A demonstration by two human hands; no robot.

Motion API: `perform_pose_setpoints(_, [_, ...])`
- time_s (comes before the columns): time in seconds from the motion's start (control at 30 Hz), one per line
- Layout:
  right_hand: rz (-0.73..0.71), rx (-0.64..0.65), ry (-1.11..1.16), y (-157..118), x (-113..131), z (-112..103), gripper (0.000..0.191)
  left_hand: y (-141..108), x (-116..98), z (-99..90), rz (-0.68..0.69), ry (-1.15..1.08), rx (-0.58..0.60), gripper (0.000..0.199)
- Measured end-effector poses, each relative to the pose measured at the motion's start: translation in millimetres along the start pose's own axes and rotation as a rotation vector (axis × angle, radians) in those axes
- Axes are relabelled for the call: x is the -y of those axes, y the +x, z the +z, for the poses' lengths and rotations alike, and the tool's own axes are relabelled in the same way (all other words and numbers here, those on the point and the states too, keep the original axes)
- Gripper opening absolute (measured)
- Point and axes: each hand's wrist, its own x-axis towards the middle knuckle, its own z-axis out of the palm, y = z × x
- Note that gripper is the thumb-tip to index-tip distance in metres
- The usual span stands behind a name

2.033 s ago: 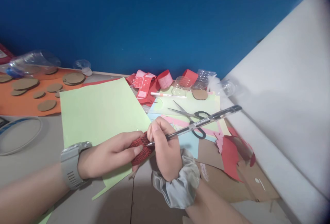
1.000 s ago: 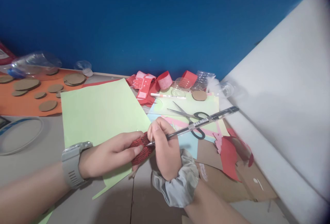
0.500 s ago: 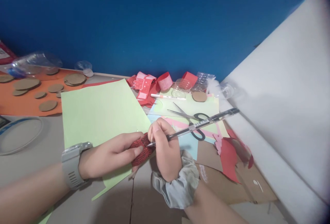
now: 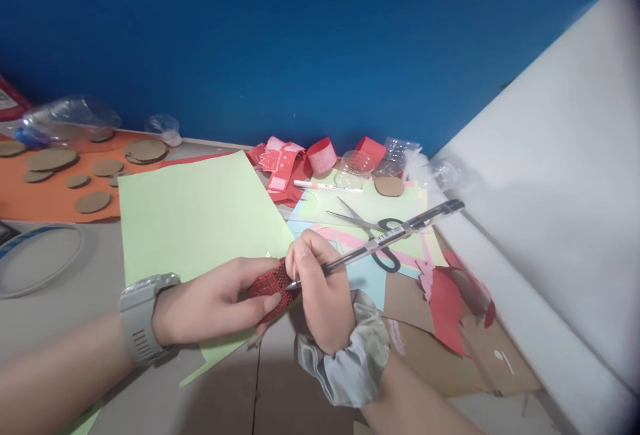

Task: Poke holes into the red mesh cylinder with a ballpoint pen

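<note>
My left hand (image 4: 225,301), with a grey watch on the wrist, grips a small red piece (image 4: 270,285) covered in dark drawn marks. Its thumb lies across the top, and other fingers are hidden beneath. A clear-barrelled black pen (image 4: 385,236) slants through my right hand (image 4: 320,288), which is closed around it near the tip. The pen tip touches the red piece's surface. Under and beyond the left hand lies a large light green paper sheet (image 4: 200,215). A grey scrunchie circles my right wrist.
Scissors (image 4: 370,225) lie on coloured papers at the right, near a white marker (image 4: 327,186). Red paper rings (image 4: 321,156) and clear plastic pieces (image 4: 354,167) stand by the blue wall. Cardboard discs (image 4: 53,159) rest on orange paper at the left, beside a plastic bottle (image 4: 70,118).
The pen tip has shifted slightly on the red piece, and the piece has turned a little in my left fingers. Both hands stay nearly in place.
</note>
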Motion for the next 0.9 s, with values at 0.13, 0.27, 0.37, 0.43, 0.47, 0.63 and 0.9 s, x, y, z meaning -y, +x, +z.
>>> perform_pose_setpoints(0.13, [-0.005, 0.002, -0.010, 0.6, 0.6, 1.0, 0.031, 0.3, 0.8, -0.1, -0.001, -0.012, 0.000, 0.012])
perform_pose_setpoints(0.27, [0.003, 0.011, -0.029, 0.8, 1.4, 0.7, 0.032, -0.1, 0.3, 0.8, -0.009, -0.012, 0.001, 0.012])
perform_pose_setpoints(0.37, [0.003, 0.015, -0.030, 0.6, 2.2, 0.2, 0.032, -0.6, 0.4, 0.8, -0.015, -0.025, 0.008, 0.012])
perform_pose_setpoints(0.43, [0.003, 0.006, -0.021, 0.6, 2.5, 0.3, 0.032, -0.7, 1.0, 0.2, -0.020, -0.031, 0.007, 0.012])
perform_pose_setpoints(0.47, [0.002, 0.005, -0.017, 0.6, 2.5, 0.5, 0.031, -0.6, 1.3, -0.1, -0.020, -0.028, 0.005, 0.011])
perform_pose_setpoints(0.63, [0.006, 0.024, -0.013, 0.6, 0.1, 0.4, 0.033, -0.3, 1.6, 0.1, -0.021, -0.035, 0.015, 0.012])
perform_pose_setpoints(0.9, [0.011, 0.028, -0.014, -0.6, 0.0, -1.0, 0.034, -1.1, -1.0, -0.3, -0.019, -0.009, 0.007, 0.010])
